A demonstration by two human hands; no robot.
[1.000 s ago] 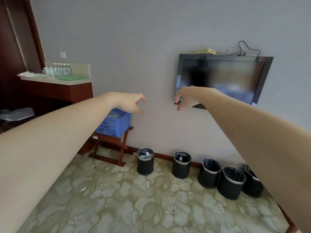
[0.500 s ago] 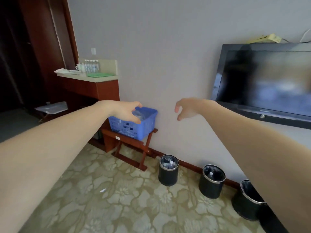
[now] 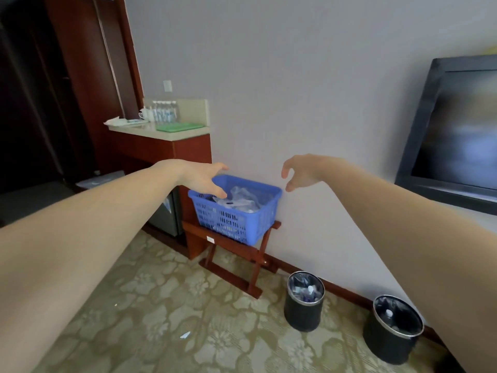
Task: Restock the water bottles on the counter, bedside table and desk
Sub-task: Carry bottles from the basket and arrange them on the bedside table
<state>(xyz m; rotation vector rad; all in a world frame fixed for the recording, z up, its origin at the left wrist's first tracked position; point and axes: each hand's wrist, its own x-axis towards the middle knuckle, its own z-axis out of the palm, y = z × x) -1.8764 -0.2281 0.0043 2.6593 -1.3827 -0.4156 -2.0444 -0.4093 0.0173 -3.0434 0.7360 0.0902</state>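
Your left hand (image 3: 200,179) and right hand (image 3: 301,172) show released grips; counter (image 3: 166,134) with water bottles (image 3: 162,113) at ten o'clock, carpet (image 3: 161,319) below.

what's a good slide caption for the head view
Left hand and right hand reach, empty, toward the blue basket beside the counter.

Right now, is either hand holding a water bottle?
No, the left hand and right hand are both empty, fingers loosely spread, held out toward the blue basket.
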